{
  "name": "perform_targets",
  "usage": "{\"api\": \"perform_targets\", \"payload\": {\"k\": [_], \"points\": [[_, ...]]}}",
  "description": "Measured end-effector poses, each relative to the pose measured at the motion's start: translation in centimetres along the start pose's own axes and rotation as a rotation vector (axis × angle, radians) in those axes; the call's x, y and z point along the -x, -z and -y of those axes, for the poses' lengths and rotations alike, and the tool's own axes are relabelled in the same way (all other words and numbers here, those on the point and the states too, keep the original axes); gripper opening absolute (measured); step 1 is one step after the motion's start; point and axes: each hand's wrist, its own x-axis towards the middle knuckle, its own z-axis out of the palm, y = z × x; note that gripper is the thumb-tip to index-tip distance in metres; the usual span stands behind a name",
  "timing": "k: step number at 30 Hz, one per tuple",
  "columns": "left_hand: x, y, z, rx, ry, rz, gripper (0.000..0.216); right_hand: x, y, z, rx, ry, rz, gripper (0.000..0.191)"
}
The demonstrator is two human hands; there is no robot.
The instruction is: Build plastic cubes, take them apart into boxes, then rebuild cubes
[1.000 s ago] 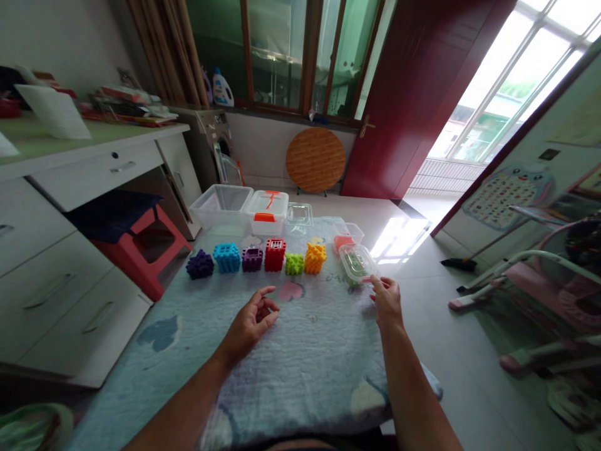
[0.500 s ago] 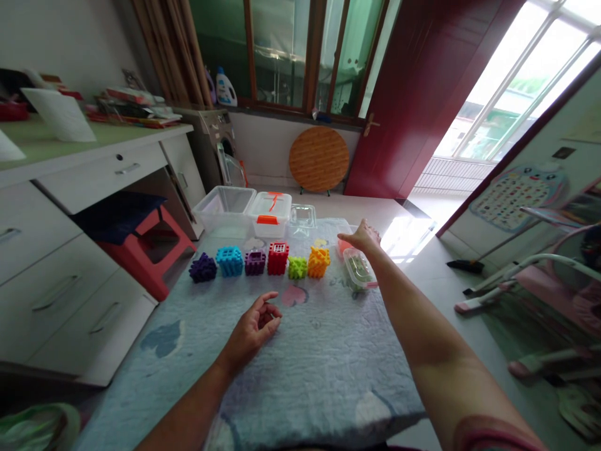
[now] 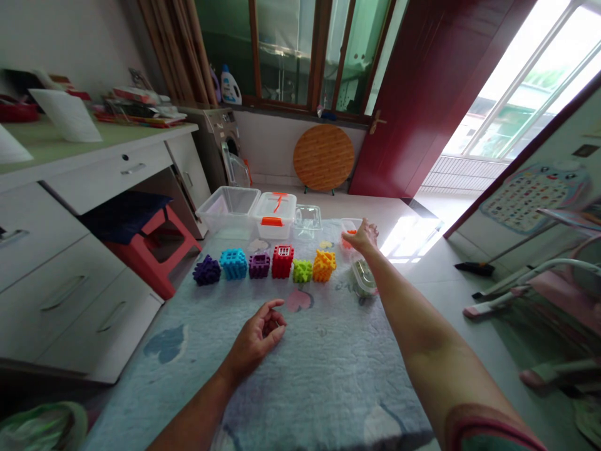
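In the head view, my left hand [image 3: 263, 329] hovers over the quilted cloth [image 3: 323, 369], empty, its fingers loosely curled and apart. My right arm reaches far forward. My right hand [image 3: 365, 237] spans the right side of a clear plastic container [image 3: 352, 223] with orange pieces [image 3: 349, 236] in it; its thumb is at the pieces, the fingertips partly hidden. Nearer me, beside my forearm, lies a clear container with green contents [image 3: 364, 279]. A row of interlocking-foam cubes crosses the cloth: dark purple [image 3: 207, 270], blue [image 3: 233, 264], purple [image 3: 259, 265], red [image 3: 282, 262], lime [image 3: 303, 271] and yellow [image 3: 324, 265].
Behind the cubes stand an open clear bin [image 3: 228, 210], a lidded box with orange clasps [image 3: 275, 216] and a small clear tray [image 3: 308, 217]. A red stool [image 3: 181, 247] and white drawers [image 3: 61, 294] are on the left. A pink chair [image 3: 558, 269] is on the right.
The view has shifted slightly. The container with orange pieces now sits farther from me, apart from the green one. My left hand has barely changed.
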Motion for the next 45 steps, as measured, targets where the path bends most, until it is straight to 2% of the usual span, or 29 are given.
{"api": "perform_targets", "payload": {"k": [7, 10, 13, 16, 19, 22, 25, 30, 37, 41, 45], "points": [[0.2, 0.2, 0.1, -0.001, 0.016, 0.013, 0.046, -1.1, -1.5, 0.4, 0.02, -0.014, 0.097, 0.103], [0.2, 0.2, 0.1, -0.006, 0.023, 0.015, 0.046, -1.3, -0.3, 0.5, -0.001, -0.005, 0.147, 0.113], [0.2, 0.2, 0.0, -0.015, 0.03, 0.01, 0.046, -0.4, 2.3, -0.5, -0.05, 0.019, 0.148, 0.108], [0.2, 0.2, -0.3, -0.012, 0.032, 0.008, 0.046, 2.7, 5.0, -3.2, -0.08, 0.066, 0.161, 0.108], [0.2, 0.1, -0.4, -0.015, 0.026, 0.012, 0.046, 7.6, 5.8, -6.4, -0.064, 0.121, 0.142, 0.115], [0.2, 0.0, -0.4, -0.03, 0.022, 0.017, 0.045, 12.0, 4.4, -8.4, -0.01, 0.154, 0.115, 0.115], [0.3, -0.1, -0.3, -0.039, 0.017, 0.016, 0.045, 14.0, 2.1, -8.6, 0.027, 0.151, 0.027, 0.103], [0.3, 0.1, 0.2, -0.043, 0.0, 0.01, 0.043, 12.6, 0.0, -7.4, 0.011, 0.117, -0.119, 0.091], [0.3, 0.0, -0.2, -0.044, 0.006, -0.004, 0.044, 10.1, -1.0, -6.5, -0.006, 0.112, -0.104, 0.089], [0.4, 0.0, -0.4, -0.052, 0.019, -0.009, 0.042, 10.6, 0.5, -6.0, 0.003, 0.044, -0.094, 0.088], [0.4, 0.1, -0.3, -0.063, 0.023, 0.003, 0.041, 10.0, 3.2, -3.0, -0.166, 0.186, -0.211, 0.056]]}}
